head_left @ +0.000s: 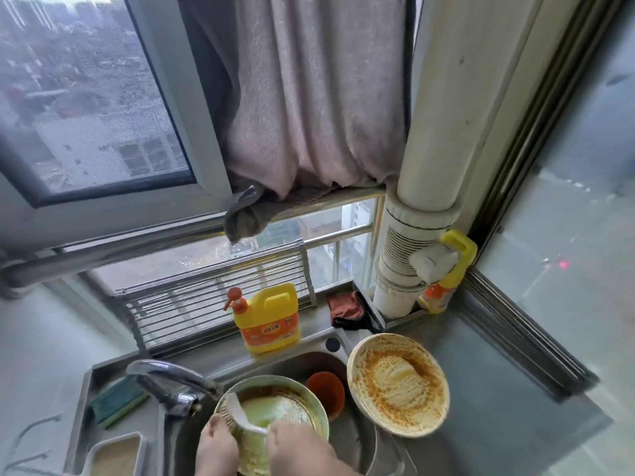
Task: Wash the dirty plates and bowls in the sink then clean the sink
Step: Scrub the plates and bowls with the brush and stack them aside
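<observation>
Scrubbing | bowl (275, 412) tilted over sink (354, 441) | left hand (216, 448) fingers curled round its rim | right hand (299, 448) pinching brush (240, 415) | work rim to centre, steady grip | second dirty plate (398, 383) waits on table.

Both wrists and tray (117, 455) cut off at bottom edge

yellow detergent bottle (269, 322), grey curtain (309, 97), white drainpipe (433, 159), red cloth (345, 305)
</observation>
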Motion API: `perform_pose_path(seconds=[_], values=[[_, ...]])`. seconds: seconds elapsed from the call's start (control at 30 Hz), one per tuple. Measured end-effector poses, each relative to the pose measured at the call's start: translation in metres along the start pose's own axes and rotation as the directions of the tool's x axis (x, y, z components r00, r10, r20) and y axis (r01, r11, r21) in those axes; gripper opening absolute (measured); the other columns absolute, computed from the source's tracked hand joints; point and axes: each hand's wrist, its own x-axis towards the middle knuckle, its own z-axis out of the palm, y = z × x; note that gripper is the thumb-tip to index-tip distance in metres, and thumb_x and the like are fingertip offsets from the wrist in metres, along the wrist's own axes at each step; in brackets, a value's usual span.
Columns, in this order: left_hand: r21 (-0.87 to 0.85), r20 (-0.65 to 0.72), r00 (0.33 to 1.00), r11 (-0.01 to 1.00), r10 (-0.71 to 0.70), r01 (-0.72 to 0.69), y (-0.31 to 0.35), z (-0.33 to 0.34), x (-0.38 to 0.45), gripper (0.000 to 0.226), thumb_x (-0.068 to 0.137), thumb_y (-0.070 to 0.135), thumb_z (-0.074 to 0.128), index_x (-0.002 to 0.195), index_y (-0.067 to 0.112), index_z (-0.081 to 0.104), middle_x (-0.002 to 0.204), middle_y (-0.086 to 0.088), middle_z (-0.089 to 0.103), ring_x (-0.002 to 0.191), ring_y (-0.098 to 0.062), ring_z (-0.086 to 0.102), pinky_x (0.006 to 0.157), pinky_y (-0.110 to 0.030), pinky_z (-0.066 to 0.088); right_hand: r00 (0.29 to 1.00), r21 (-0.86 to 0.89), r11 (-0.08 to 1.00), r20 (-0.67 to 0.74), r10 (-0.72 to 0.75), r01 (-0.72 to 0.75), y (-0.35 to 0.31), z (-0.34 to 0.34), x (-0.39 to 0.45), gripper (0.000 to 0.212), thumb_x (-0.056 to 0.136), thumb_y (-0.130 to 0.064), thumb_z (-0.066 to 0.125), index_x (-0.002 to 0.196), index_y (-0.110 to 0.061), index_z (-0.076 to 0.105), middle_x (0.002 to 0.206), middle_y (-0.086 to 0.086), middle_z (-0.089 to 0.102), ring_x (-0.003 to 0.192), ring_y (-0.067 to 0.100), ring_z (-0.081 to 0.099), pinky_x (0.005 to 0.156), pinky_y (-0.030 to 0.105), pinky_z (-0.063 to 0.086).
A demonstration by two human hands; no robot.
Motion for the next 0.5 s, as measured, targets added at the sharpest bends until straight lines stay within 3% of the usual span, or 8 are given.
perform_pose_path(seconds=[0.1,0.23,0.37,0.43,0.5], values=[[-0.123,-0.109,0.993,0.992,-0.031,0.018,0.018,-0.007,-0.014,0.040,0.113,0.040,0.039,0.124,0.008,0.061,0.125,-0.016,0.064,0.111,-0.037,0.060,0.105,-0.048,0.049,0.997,-0.007,0.997,0.002,-0.079,0.079,0.019,0.011,-0.038,0.030,0.110,-0.039,0.031,0.119,-0.024,0.055,0.132,0.016,0.063,0.115,0.032,0.062,0.088,0.040,0.043],[-0.092,-0.082,0.997,0.996,-0.007,-0.001,0.020,-0.033,-0.017,0.039,0.114,0.036,0.038,0.147,0.024,0.055,0.140,-0.014,0.062,0.124,-0.036,0.058,0.112,-0.052,0.045,0.998,-0.188,0.982,-0.058,0.012,-0.022,0.067,-0.016,-0.044,0.028,0.106,-0.049,0.028,0.099,-0.030,0.048,0.115,0.009,0.068,0.107,0.035,0.065,0.077,0.041,0.043],[-0.082,0.018,0.995,0.991,-0.100,0.102,0.012,-0.035,-0.035,0.043,0.113,0.046,0.034,0.151,0.034,0.049,0.147,-0.008,0.055,0.128,-0.034,0.054,0.114,-0.055,0.042,0.979,-0.273,0.952,-0.185,0.090,-0.139,0.056,-0.037,0.001,0.032,0.108,-0.033,0.025,0.116,-0.024,0.054,0.114,0.008,0.066,0.104,0.034,0.064,0.083,0.046,0.051],[-0.107,0.071,0.984,0.980,-0.164,0.170,0.005,-0.026,-0.041,0.043,0.110,0.054,0.033,0.146,0.039,0.050,0.143,-0.007,0.058,0.129,-0.037,0.057,0.110,-0.060,0.046,0.981,-0.232,0.969,-0.189,0.042,-0.086,0.030,-0.031,0.016,0.032,0.107,-0.027,0.027,0.121,-0.022,0.055,0.120,0.009,0.066,0.107,0.035,0.064,0.089,0.049,0.054],[-0.109,0.048,0.981,0.976,-0.187,0.191,-0.003,-0.019,-0.035,0.038,0.104,0.064,0.033,0.128,0.045,0.055,0.130,-0.006,0.064,0.118,-0.037,0.064,0.103,-0.060,0.052,0.988,-0.228,0.974,-0.149,-0.039,0.004,0.001,-0.013,0.019,0.033,0.106,-0.027,0.029,0.124,-0.021,0.056,0.125,0.011,0.066,0.111,0.036,0.063,0.091,0.049,0.054]])
